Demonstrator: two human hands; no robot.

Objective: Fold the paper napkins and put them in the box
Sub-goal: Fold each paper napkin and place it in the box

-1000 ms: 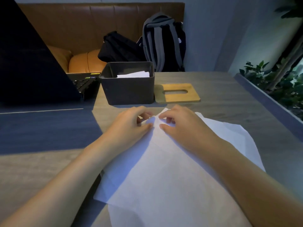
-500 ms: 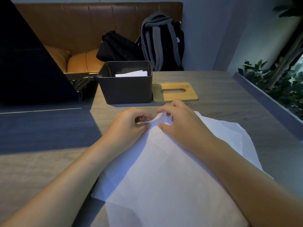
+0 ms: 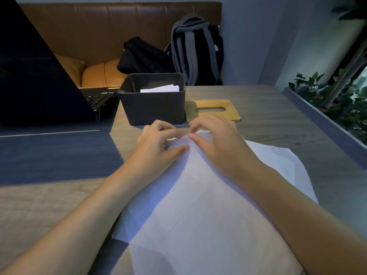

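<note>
My left hand (image 3: 158, 147) and right hand (image 3: 214, 141) pinch the far corner of the top napkin (image 3: 198, 205), lying flat on the table (image 3: 278, 120). The box (image 3: 153, 108) sits just beyond both hands, nearer the left; the sheet stretches back toward me.

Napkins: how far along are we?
Done: some folded napkins already sit in the dark box. In hand: left hand and right hand pinch the far corner of the top sheet, not yet folded. Left: fold it and box it; at least one more sheet lies underneath. The wooden lid is off, beside the box.
</note>
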